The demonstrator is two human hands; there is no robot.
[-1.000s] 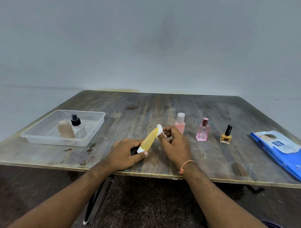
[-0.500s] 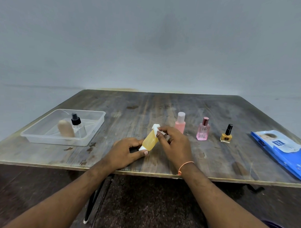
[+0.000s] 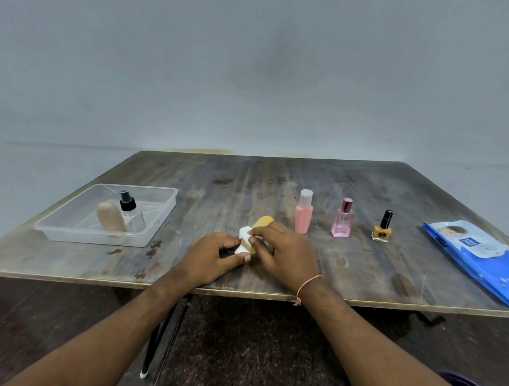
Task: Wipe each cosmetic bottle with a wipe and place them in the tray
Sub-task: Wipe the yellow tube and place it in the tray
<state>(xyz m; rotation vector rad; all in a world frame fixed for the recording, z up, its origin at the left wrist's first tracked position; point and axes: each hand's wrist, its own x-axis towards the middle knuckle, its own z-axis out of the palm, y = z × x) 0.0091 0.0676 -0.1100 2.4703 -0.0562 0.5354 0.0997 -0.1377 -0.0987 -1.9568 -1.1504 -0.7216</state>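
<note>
A yellow tube (image 3: 263,223) lies slanted over the table's front middle. My left hand (image 3: 213,256) grips its white cap end. My right hand (image 3: 286,253) pinches a small white wipe (image 3: 244,233) against the tube's lower part. The clear plastic tray (image 3: 163,215) at the left holds a beige bottle (image 3: 110,220) and a clear spray bottle (image 3: 130,213) with a black pump. To the right of my hands stand a pink bottle (image 3: 303,216), a pink perfume bottle (image 3: 343,220) and a yellow nail polish (image 3: 382,228).
A blue pack of wipes (image 3: 473,255) lies at the table's right edge. The worn wooden table (image 3: 248,181) stands against a grey wall. A dark floor and a table leg show below the front edge.
My right hand has slid the wipe down the yellow tube from its far tip toward the cap end. The tube's tip now shows bare above my hands.
</note>
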